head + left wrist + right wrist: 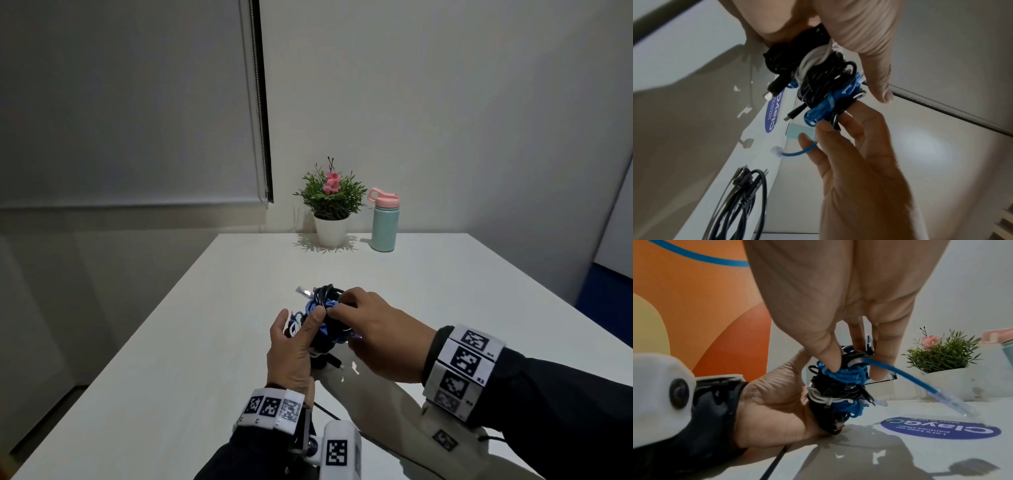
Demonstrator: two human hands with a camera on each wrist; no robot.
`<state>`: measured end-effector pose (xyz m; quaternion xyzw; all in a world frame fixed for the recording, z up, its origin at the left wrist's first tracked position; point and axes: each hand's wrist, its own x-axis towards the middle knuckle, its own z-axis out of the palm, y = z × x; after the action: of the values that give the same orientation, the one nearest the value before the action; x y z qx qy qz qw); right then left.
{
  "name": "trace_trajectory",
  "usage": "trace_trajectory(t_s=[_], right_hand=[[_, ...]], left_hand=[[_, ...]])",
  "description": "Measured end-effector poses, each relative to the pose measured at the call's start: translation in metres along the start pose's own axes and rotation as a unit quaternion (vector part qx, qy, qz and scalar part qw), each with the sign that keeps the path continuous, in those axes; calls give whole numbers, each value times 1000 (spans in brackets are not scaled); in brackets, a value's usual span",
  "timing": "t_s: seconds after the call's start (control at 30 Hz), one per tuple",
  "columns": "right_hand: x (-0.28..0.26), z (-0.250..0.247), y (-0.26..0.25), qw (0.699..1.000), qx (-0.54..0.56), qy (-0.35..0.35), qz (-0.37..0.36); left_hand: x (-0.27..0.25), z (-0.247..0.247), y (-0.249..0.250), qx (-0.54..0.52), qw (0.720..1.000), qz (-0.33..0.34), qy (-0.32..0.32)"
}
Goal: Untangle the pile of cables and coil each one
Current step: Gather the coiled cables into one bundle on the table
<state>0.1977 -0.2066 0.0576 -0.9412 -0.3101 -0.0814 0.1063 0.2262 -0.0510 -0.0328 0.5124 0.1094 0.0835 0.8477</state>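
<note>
Just below the head view's centre, the left hand (291, 346) is gripping the cable tangle (323, 318) from beneath while the right hand (373, 329) is pinching its blue strands (844, 374) from above.

Bare left hand (291, 353) and right hand (380, 339), dark sleeves (561, 411) to the wrists. White wristbands (462, 363) printed with square black-and-white markers. At 6 o'clock, a white camera housing (340, 448) bearing one marker, thin black cord (327, 411) trailing.
</note>
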Motion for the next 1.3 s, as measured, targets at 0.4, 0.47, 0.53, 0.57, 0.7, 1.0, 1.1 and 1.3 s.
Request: trace_trajectory(t_s=[0.4, 0.47, 0.53, 0.57, 0.7, 1.0, 1.1, 1.3], right_hand=[[-16, -36, 51, 974, 212, 56, 56], [-21, -44, 68, 990, 55, 14, 128], [-25, -38, 78, 977, -70, -102, 174], [-26, -33, 79, 965, -91, -154, 194], [-30, -12, 83, 941, -89, -239, 221], [-33, -19, 96, 966, -47, -147, 205], [-32, -42, 90, 981, 58, -14, 185], [-13, -60, 31, 989, 118, 85, 22]], left_hand=[[7, 3, -6, 71, 997, 29, 4], [6, 4, -7, 75, 997, 35, 5], [4, 5, -5, 69, 997, 38, 4], [3, 5, -4, 68, 997, 39, 2], [1, 5, -1, 63, 997, 40, -5], [-2, 5, -1, 63, 997, 42, -4], [-2, 6, -2, 67, 997, 36, 3], [1, 6, -3, 86, 996, 27, 20]])
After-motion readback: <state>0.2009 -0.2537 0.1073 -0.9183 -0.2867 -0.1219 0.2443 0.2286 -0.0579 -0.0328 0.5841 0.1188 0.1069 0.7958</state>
